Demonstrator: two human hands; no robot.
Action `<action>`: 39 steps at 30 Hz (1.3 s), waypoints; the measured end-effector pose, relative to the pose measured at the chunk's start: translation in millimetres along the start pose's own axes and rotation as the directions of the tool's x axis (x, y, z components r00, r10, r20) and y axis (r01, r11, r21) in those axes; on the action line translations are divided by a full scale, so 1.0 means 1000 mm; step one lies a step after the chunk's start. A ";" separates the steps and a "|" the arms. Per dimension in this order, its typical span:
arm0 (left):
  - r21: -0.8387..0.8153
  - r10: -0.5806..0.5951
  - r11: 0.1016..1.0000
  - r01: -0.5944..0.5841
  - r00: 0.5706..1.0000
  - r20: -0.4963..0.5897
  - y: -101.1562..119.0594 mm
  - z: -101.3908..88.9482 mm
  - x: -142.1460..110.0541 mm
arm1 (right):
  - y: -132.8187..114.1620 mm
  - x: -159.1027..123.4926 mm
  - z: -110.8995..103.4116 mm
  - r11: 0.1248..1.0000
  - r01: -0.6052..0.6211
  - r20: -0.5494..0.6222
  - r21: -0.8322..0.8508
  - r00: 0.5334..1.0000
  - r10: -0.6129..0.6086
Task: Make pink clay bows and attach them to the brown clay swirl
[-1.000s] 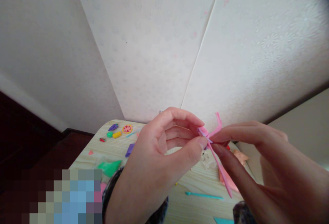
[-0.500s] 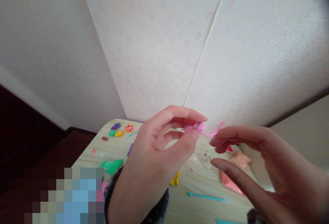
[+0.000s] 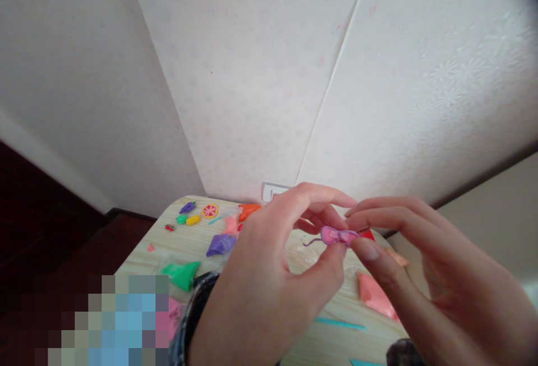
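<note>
Noted at far left on the pale wood-grain table (image 3: 140, 259): a small coral lump (image 3: 150, 248), tiny red cherry-shaped piece (image 3: 169, 227) and bright green wrapped mass (image 3: 181, 274). Logged behind these: a small round green piece (image 3: 181, 219), purple grape-cluster shape (image 3: 187, 207), yellow oblong piece (image 3: 193, 219) and yellow-rimmed disc with red segments (image 3: 209, 211). Recorded farther right: a purple wrapped block (image 3: 221, 244), with an orange packet (image 3: 249, 212) behind. Found next: left hand (image 3: 273, 265), fingers curved, pinching by thumb below and fingertip above a small pink bow-shaped piece with purple edging (image 3: 334, 236). Held raised over the table between both hands, with a thin purple strand (image 3: 311, 241) trailing left. Seen lower down, lying on the table: slim turquoise stick (image 3: 341, 323), partly hidden, then smooth coral-pink packet (image 3: 378, 297). Registered at right: right hand (image 3: 445, 276), thumb and forefinger pinching the bow's right end.
</note>
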State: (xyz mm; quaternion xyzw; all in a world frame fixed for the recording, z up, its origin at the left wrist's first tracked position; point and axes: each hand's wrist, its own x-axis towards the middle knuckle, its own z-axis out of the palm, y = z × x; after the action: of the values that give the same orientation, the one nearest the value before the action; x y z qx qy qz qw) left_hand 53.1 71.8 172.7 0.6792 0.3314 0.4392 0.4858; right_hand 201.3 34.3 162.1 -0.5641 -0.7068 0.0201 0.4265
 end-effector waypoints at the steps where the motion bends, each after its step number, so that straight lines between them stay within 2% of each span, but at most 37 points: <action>1: 0.003 0.003 1.000 -0.003 1.000 0.001 0.000 0.000 0.000 | 0.002 0.001 0.000 1.000 0.004 0.007 -0.005 1.000 -0.004; 4: -0.029 -0.020 0.999 0.020 1.000 0.007 0.001 0.000 -0.001 | 0.004 0.000 -0.002 1.000 0.006 0.010 -0.006 1.000 -0.005; 12: -0.244 -0.178 0.952 0.184 0.983 0.046 0.002 -0.005 0.001 | 0.000 -0.001 -0.004 0.996 -0.082 -0.043 0.018 0.996 0.083; 20: -0.341 -0.252 0.894 0.289 0.956 0.149 -0.005 -0.006 0.004 | -0.001 -0.003 -0.005 0.979 -0.179 -0.053 0.098 0.981 0.184; 24: -0.278 -0.247 0.920 0.275 0.960 0.131 -0.005 -0.004 0.006 | 0.000 -0.004 -0.006 0.964 -0.223 -0.058 0.141 0.971 0.233; 28: -0.159 -0.236 0.957 0.242 0.970 0.057 -0.003 -0.001 0.005 | -0.001 -0.005 -0.005 0.948 -0.274 -0.083 0.162 0.954 0.289; 33: -0.028 -0.157 0.987 0.157 0.987 -0.015 -0.002 0.001 0.004 | -0.001 -0.005 -0.004 0.951 -0.278 -0.120 0.137 0.948 0.295; 39: 0.100 -0.121 0.988 0.121 0.993 -0.006 -0.003 0.000 0.001 | -0.002 -0.005 -0.007 0.942 -0.286 -0.164 0.176 0.935 0.314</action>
State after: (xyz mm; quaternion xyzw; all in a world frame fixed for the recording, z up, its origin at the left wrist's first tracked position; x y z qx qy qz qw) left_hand 53.9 73.7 170.4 0.6812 0.3937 0.3918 0.4768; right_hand 203.8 26.1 164.3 -0.6314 -0.5648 0.0841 0.5247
